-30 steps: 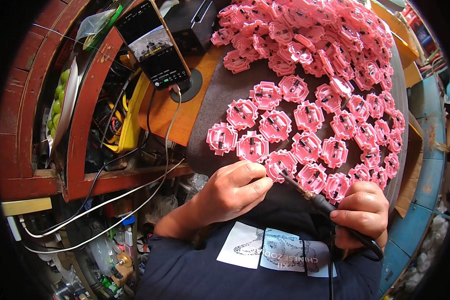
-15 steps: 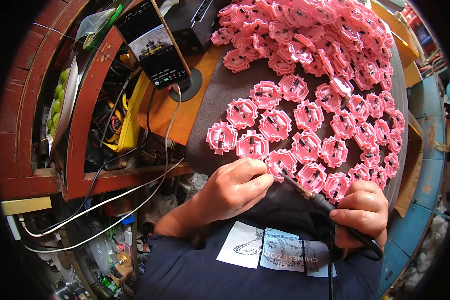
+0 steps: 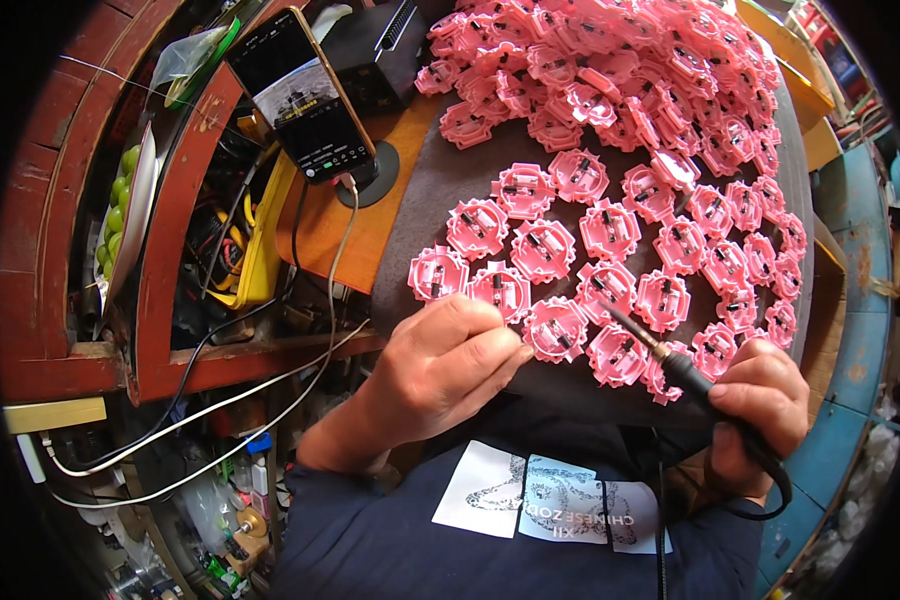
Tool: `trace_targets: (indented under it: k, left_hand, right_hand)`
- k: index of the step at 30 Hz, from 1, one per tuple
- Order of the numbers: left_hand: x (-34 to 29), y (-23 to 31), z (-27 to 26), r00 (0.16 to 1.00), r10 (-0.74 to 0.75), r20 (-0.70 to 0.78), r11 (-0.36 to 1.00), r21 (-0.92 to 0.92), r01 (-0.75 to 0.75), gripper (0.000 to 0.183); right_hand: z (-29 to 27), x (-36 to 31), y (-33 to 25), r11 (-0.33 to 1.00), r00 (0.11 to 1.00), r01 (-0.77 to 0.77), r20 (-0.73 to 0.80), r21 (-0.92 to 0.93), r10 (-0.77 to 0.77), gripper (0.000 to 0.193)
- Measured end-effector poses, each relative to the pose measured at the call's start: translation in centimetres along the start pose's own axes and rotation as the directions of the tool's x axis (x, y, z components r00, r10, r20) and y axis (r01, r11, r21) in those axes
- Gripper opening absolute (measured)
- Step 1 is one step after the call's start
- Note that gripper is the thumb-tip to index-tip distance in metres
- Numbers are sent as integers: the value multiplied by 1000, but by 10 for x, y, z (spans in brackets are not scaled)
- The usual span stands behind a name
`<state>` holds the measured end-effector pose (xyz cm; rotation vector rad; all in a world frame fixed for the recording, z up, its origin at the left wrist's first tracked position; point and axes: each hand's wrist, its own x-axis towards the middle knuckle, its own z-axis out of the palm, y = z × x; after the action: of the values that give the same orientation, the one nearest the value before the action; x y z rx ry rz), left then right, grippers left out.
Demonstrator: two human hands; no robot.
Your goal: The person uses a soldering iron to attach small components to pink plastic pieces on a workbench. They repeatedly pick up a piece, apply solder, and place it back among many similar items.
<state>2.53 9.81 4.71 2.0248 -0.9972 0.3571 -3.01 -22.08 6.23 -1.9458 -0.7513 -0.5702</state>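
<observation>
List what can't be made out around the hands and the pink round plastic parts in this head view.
- Tip of the black soldering iron: too small to tell whether it touches a pink round plastic part.
- Left hand: fingertips curl under, hiding any grip.
- Right hand: palm side hidden behind the handle.
- Far pink heap: bent and blurred by the fisheye rim.

Very little differs from the earlier pictures: the left hand has crept slightly toward 3 o'clock, so its fingertips now press against the 9 o'clock edge of the pink round part at the near end of the row. The soldering iron in the right hand has slid a touch toward 10 o'clock, its tip now lying over the neighbouring pink part. The right hand itself has tilted only faintly, the change too slight to describe further.
</observation>
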Motion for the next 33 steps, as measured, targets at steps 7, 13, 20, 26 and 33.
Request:
trace_targets:
  k: [7,13,20,26,33]
  left_hand:
    - [35,-6,20,983,136,124,990,23,-139,29]
    - [42,-15,45,963,180,200,982,27,-189,29]
    - [46,-19,49,959,181,216,978,65,-199,29]
    - [46,-20,49,957,178,231,978,68,-198,30]
    - [47,-21,51,959,169,225,980,64,-188,29]
  right_hand:
    - [-12,-4,3,991,999,-28,-40,-132,22,25]
    - [-11,-4,2,989,999,-40,-23,-142,37,22]
    - [-12,-2,-2,985,995,-89,25,-147,93,21]
    - [-11,0,-3,981,993,-110,23,-157,115,22]
    - [-11,-2,-2,982,993,-110,27,-154,115,24]
